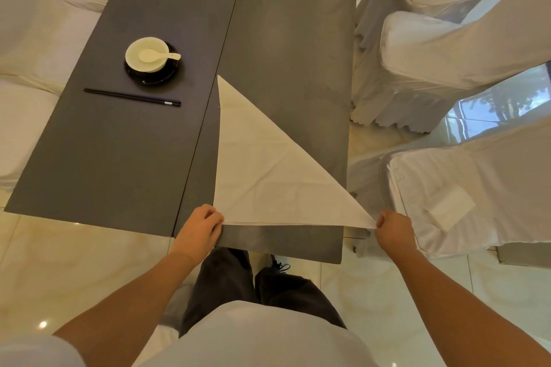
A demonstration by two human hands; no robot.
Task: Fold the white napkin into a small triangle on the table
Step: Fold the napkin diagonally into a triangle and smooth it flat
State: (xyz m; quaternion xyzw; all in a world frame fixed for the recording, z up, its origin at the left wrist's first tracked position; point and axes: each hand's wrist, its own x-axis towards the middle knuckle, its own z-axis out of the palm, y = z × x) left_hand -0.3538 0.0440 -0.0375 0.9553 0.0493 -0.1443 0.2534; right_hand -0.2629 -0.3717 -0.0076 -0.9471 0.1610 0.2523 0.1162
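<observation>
The white napkin (262,170) lies flat on the dark grey table (125,158) as a large triangle, its long edge running from the far tip down to the near right corner. My left hand (202,225) pinches its near left corner. At the table's right edge, my right hand (392,225) pinches the pointed near right corner. Both corners sit close to the table's front edge.
A white bowl with a spoon (147,54) stands on a black saucer at the far left, with black chopsticks (132,97) just in front. White-covered chairs (465,48) line the right side and more line the left (32,39). My legs stand below the front edge.
</observation>
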